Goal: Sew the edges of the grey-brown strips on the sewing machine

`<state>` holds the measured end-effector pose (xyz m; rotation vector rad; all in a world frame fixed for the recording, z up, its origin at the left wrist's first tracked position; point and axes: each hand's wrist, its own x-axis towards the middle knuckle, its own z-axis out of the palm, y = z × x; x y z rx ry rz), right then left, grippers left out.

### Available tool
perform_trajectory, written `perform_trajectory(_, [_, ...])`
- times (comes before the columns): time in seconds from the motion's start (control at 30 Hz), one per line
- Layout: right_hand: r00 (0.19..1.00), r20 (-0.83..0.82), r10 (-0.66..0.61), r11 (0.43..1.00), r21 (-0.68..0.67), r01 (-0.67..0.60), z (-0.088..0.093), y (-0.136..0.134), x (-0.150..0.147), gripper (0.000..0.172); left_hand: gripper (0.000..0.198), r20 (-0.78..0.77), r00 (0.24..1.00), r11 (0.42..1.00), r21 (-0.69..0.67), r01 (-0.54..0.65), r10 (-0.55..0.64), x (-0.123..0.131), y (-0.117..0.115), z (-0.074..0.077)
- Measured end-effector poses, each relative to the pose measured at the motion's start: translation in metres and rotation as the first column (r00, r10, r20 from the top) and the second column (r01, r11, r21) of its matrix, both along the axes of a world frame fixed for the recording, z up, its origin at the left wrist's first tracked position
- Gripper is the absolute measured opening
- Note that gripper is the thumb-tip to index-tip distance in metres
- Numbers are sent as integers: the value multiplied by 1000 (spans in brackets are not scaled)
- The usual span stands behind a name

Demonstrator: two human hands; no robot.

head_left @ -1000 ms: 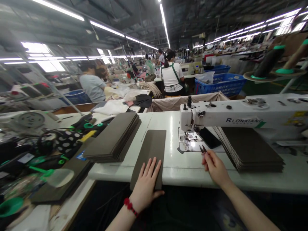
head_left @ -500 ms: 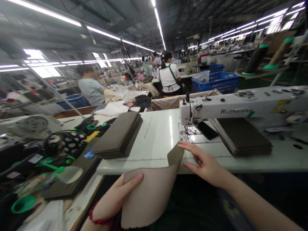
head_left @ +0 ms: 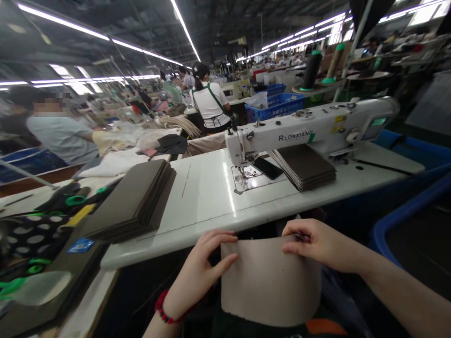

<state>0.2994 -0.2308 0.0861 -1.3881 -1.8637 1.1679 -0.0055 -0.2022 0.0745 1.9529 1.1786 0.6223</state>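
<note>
Both my hands hold a curved sheet of material [head_left: 269, 281] below the front edge of the white sewing table [head_left: 197, 211]. Its pale beige side faces me, and its lower edge is rounded. My left hand [head_left: 200, 270], with a red beaded bracelet, grips its upper left edge. My right hand [head_left: 317, 246] pinches its upper right edge. Whether my right hand still holds the small snips is hidden. A stack of dark olive panels [head_left: 132, 202] lies on the table to the left, and another stack [head_left: 303, 166] lies beside the needle area.
A white RLONXIANG sewing machine [head_left: 303, 131] stands on the table with a black phone [head_left: 268, 167] near its needle plate. A blue bin [head_left: 412, 220] sits at the right. Tools and polka-dot fabric [head_left: 31, 230] lie at the left. Co-workers sit beyond.
The sheet has left the tabletop and turned its beige side toward me. Both hands now hold it below the table edge. My view has swung right, and the hands have come closer together.
</note>
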Motion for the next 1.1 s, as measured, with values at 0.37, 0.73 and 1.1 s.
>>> perform_trajectory(0.37, [950,114,-292,946,180,270,-41,-52,24,24,31,3,973,908,-358,218,-232,68,-22,-29])
perform_trajectory(0.73, [942,280,-184,959,261,110,-53,-80,-34,13,13,-21,969,938,-258,231,-244,71,-30,-15])
perform_trajectory(1.1, [950,-101,-295,948,93,304,-67,-80,-38,16,22,-27,965,921,-308,239,-260,68,-34,-23])
